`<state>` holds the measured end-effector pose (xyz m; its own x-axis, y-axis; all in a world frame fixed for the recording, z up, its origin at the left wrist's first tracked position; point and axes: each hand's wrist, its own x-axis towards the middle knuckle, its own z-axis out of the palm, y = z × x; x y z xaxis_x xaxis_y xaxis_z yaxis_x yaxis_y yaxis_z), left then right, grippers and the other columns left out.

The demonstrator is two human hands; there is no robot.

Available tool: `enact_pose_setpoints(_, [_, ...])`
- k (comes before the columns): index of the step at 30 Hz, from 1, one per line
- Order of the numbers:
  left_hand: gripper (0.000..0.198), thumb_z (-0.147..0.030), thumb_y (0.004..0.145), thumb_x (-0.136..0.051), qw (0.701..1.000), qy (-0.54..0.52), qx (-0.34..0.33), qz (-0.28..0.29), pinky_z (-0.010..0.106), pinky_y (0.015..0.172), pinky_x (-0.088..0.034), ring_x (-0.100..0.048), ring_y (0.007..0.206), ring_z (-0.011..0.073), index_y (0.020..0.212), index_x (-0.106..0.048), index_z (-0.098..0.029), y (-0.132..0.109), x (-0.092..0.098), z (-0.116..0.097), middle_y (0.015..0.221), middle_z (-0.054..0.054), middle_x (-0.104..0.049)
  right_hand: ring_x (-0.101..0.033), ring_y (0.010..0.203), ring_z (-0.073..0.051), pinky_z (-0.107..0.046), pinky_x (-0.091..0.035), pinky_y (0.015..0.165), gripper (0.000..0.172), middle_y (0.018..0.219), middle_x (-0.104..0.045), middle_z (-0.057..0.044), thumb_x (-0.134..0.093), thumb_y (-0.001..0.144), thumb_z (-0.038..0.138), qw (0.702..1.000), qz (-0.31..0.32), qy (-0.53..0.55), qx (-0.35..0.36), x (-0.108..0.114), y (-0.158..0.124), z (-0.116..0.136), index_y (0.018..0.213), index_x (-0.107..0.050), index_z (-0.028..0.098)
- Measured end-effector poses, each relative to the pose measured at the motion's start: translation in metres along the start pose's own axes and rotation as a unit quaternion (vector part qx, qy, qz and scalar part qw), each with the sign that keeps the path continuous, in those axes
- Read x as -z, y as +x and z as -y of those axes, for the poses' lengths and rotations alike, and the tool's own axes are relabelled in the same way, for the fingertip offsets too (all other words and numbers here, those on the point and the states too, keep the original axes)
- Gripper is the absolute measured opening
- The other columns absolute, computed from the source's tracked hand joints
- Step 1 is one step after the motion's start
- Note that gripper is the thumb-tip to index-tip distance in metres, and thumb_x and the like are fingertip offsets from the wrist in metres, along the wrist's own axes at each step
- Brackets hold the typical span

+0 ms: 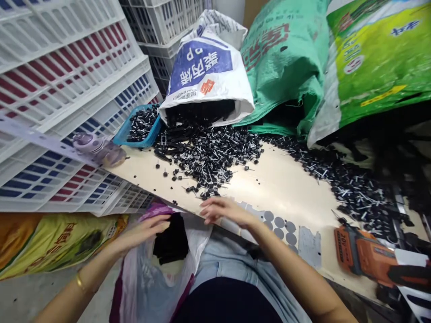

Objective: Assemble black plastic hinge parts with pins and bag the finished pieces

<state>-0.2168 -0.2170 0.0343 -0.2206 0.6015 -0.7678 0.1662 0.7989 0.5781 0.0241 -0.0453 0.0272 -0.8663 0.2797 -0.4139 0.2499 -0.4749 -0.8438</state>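
Observation:
My left hand (153, 229), a gold bangle at its wrist, reaches with outstretched fingers over the mouth of a white plastic bag (198, 233) with purple edges. Dark pieces (171, 242) show inside that bag. At the table's front edge, my right hand (227, 211) hovers with its fingers apart and slightly bent, and nothing shows in them. Just beyond it lies a loose pile of small black parts with metal pins (215, 157). These spread from the opening of a white woven sack (208, 67) with a blue print.
A blue basket (148, 142) of similar parts stands at the back left, near a purple bottle-like object (97, 148). White crates (74, 107) rise on the left. A green sack (286, 58) stands behind the table (286, 179). An orange power tool (367, 255) lies at the right.

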Motion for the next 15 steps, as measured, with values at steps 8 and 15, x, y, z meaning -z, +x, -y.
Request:
enact_pose_setpoints(8, [0.058, -0.039, 0.08, -0.057, 0.922, 0.119, -0.299, -0.217, 0.039, 0.106, -0.036, -0.05, 0.123, 0.0272, 0.132, -0.05, -0.016, 0.186, 0.005, -0.243, 0.133, 0.015, -0.055, -0.062, 0.078, -0.017, -0.038, -0.052, 0.075, 0.028, 0.088, -0.067, -0.007, -0.056, 0.073, 0.037, 0.858, -0.47, -0.158, 0.134, 0.187, 0.019, 0.06, 0.091, -0.061, 0.016])
enact_pose_setpoints(15, [0.103, -0.05, 0.065, -0.074, 0.881, 0.277, -0.186, -0.336, 0.073, 0.098, -0.022, 0.001, 0.139, 0.0516, 0.148, -0.022, -0.018, 0.302, 0.021, -0.333, 0.155, 0.025, -0.004, -0.041, 0.124, -0.034, -0.052, -0.028, 0.106, 0.05, 0.129, -0.047, -0.02, -0.06, 0.064, 0.019, 0.705, -0.625, -0.309, 0.126, 0.315, 0.033, 0.119, 0.114, -0.057, 0.014])
